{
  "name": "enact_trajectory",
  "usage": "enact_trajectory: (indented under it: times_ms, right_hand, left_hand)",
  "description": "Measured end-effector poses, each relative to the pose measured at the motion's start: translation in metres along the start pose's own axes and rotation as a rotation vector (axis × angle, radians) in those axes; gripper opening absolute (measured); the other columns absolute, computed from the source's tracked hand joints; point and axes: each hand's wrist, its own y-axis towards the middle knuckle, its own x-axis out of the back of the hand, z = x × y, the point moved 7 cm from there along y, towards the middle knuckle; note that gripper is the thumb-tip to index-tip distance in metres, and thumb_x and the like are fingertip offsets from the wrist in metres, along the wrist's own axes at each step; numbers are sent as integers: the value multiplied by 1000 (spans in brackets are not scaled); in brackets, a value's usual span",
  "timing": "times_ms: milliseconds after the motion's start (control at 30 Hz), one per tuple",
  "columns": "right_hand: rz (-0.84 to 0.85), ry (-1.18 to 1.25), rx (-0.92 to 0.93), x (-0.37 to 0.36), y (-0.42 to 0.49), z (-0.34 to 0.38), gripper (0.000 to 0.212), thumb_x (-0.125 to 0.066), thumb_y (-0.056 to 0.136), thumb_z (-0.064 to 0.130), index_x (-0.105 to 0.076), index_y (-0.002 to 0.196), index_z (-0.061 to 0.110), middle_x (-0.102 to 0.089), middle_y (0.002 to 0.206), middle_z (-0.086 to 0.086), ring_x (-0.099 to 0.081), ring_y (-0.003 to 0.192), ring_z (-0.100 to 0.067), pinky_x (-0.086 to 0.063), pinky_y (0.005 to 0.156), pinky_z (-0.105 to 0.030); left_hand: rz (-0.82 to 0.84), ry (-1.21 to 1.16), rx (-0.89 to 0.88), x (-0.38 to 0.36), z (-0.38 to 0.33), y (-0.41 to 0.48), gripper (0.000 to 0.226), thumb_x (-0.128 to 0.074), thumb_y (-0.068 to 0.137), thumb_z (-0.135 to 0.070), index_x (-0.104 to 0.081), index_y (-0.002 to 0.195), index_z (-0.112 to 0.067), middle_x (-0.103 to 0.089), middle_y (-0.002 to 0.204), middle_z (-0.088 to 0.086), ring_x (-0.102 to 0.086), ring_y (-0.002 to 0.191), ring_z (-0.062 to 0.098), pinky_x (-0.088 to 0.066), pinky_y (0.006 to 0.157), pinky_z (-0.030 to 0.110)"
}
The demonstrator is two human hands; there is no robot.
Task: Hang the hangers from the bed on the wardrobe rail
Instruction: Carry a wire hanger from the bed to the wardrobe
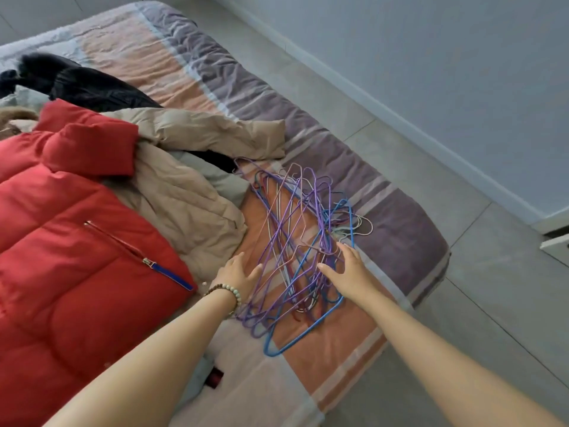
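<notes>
Reaching from the bottom edge, your 2 bare forearms stretch over the bed (400,229). Your left hand (238,277), a bead bracelet (226,292) at its wrist, lies spread against the near-left edge of the hangers (295,241). Your right hand (348,272) rests on top, fingers straight, gripping nothing yet. The hangers are thin coated wire, purple, blue and pale, tangled in 1 loose heap on the striped cover. It is probably best to gather them by the hooks and lift slowly so crossed wires do not snag. To the left lies a glossy red quilted jacket (77,226), then a crumpled beige coat (191,192), then something black and furry (86,84) farther back. No wardrobe rail shows.
</notes>
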Motion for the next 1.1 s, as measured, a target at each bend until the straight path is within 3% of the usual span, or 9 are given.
enact_trajectory:
  times_ms: [200,333,533,633,700,767,833,1000,1100]
  right_hand:
    - [-51,241,-148,-22,51,-33,83,-66,83,42,-22,148,14,-28,152,-6,-35,136,-23,-33,111,-43]
    - [-68,350,-187,-32,73,-45,80,-67,84,36,-23,148,15,-36,147,-8,-43,130,-24,-41,105,-45]
    - [-189,593,-206,-40,86,-49,69,-67,86,21,-32,144,11,-46,135,-5,-47,121,-18,-40,97,-29]
    - [-257,699,-187,-37,85,-45,56,-63,89,13,-40,139,7,-52,117,-1,-51,105,-12,-41,91,-25]
    - [-278,734,-182,-33,82,-44,49,-59,90,10,-44,137,8,-55,109,1,-55,98,-14,-46,91,-33]
    - [-280,776,-167,-28,78,-41,48,-59,90,9,-45,136,9,-57,101,5,-58,92,-15,-49,88,-37]
    - [-296,865,-152,-19,71,-35,52,-60,89,7,-42,139,9,-56,96,7,-58,88,-14,-52,81,-32]
    - [-277,1015,-40,20,43,0,53,-65,87,14,-43,135,12,-58,119,2,-63,98,-14,-51,66,-19]
    - [-134,1045,18,36,15,36,72,-67,84,23,-30,145,12,-48,138,1,-57,115,-16,-50,89,-29]
  left_hand:
    - [16,-95,13,-45,22,34,74,-46,89,-50,-21,146,-9,-28,151,9,-30,138,23,-26,113,33]
    - [46,-106,39,-67,29,50,82,-52,85,-52,-15,147,-12,-18,155,6,-22,141,22,-23,115,36]
    - [43,-93,103,-82,39,64,103,-67,76,-49,-1,148,-15,-13,154,8,-20,141,26,-24,115,39]
    - [6,-121,114,-82,45,65,103,-74,71,-42,-9,147,-19,-21,148,11,-28,135,29,-32,110,44]
    - [-59,-173,114,-75,45,60,96,-76,70,-37,-18,144,-18,-25,144,11,-30,133,29,-33,108,43]
    - [-124,-242,90,-66,41,54,90,-76,70,-34,-24,142,-15,-29,140,11,-34,129,27,-34,108,39]
    - [-141,-338,39,-55,31,47,87,-77,71,-32,-28,141,-15,-31,136,9,-41,123,23,-35,105,30]
    - [-180,-467,-104,-13,-5,22,85,-79,69,-29,-34,139,-10,-44,129,9,-47,110,17,-37,98,24]
    - [-119,-580,-188,16,-38,-2,85,-78,68,-35,-37,138,-12,-52,123,4,-53,104,14,-43,96,25]
